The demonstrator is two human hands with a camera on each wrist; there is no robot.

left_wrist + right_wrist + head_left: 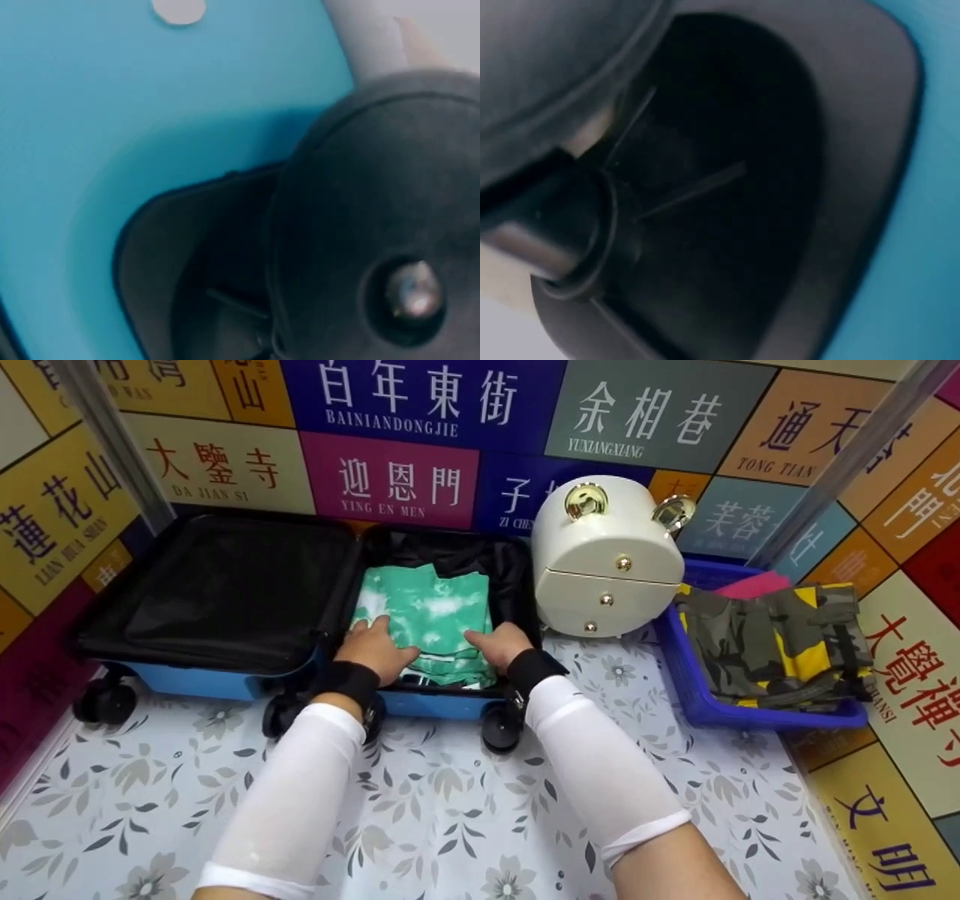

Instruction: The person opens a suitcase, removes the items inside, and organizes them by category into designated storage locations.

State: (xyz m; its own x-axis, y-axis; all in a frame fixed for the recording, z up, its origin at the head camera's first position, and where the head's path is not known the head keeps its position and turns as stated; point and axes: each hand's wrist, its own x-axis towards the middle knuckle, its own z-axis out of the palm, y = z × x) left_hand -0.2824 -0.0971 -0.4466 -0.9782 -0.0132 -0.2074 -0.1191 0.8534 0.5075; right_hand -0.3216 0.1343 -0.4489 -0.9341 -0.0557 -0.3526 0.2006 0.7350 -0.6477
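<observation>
A folded green-and-white tie-dye garment (pixel 439 607) lies in the right half of an open blue suitcase (pixel 435 705), on top of more folded cloth. My left hand (pixel 375 649) rests on its left edge, fingers forward and thumb pointing inward. At the opposite edge, my right hand (pixel 501 646) lays its thumb on the cloth, while its other fingers are mostly hidden beside the suitcase wall. The wrist views show no fingers: a black wheel (pixel 375 225) and blue shell fill the left one, a dark wheel housing (pixel 727 187) the right one.
The suitcase's other half, with a black lining panel (pixel 240 585), lies open at left. A cream drawer box (pixel 609 559) with gold ears stands right of the suitcase. Farther right, a blue basket (pixel 694 690) holds folded camouflage clothing (pixel 776 645). Printed panels rise behind.
</observation>
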